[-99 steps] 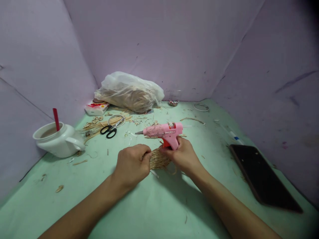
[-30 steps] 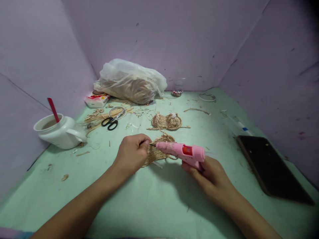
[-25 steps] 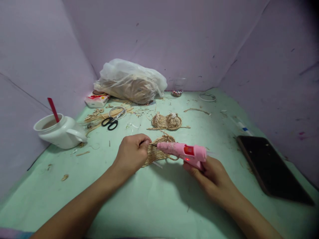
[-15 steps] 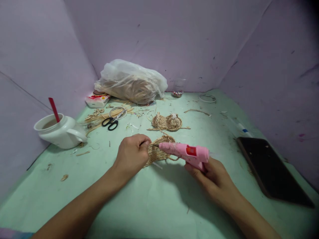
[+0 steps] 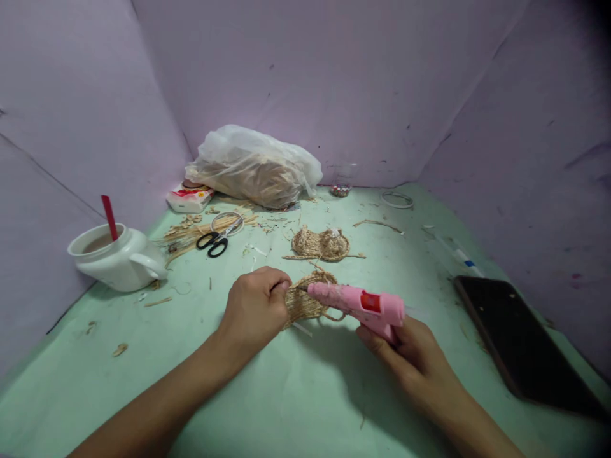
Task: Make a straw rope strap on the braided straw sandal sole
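Observation:
My left hand (image 5: 260,302) is closed on the left end of a woven straw piece (image 5: 305,304) made of braided cord, whose held end is hidden by the fingers. In my right hand (image 5: 410,353) is a pink glue gun (image 5: 356,302), gripped by its handle. Its dark nozzle points left and is at the upper edge of the woven piece, close to my left fingers; I cannot tell if it touches. Just beyond lies a second woven straw piece (image 5: 319,243) with raised lumps at both ends.
Scissors (image 5: 213,243) lie at left among straw strips. A white pot (image 5: 121,261) with a red stick stands further left. At the back are a plastic bag (image 5: 255,168), a small box (image 5: 189,198) and a jar of beads (image 5: 340,189). A phone (image 5: 520,343) lies at right.
The whole view has shifted slightly, so things sit a little lower in the picture. Both hands keep their hold, and the glue gun's nozzle stays near the same spot on the woven piece.

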The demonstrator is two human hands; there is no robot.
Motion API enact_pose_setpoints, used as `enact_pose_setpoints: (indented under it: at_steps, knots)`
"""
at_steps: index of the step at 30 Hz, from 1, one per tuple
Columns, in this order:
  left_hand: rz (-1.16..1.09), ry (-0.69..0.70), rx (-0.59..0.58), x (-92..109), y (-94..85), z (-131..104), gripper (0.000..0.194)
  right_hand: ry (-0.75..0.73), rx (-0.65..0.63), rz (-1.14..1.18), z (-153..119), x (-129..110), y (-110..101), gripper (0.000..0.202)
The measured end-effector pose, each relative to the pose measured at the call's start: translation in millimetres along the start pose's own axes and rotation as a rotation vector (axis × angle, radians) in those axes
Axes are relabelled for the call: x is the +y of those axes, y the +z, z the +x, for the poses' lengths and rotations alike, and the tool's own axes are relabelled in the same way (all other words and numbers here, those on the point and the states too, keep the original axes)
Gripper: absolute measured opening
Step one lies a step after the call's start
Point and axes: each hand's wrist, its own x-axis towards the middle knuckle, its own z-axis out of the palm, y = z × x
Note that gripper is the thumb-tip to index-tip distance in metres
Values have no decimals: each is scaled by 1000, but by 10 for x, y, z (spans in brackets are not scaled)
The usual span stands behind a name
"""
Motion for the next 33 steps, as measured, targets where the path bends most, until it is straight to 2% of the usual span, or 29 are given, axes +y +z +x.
enact_pose_setpoints:
  at_steps: [28,33]
  knots:
    - [-5,-7,-10,-13,8,-19,21,62,103,45,15,-19,-72,28]
    - [97,-13,-21,17,16,-41,20,113,71,86,11,-44,-74,28]
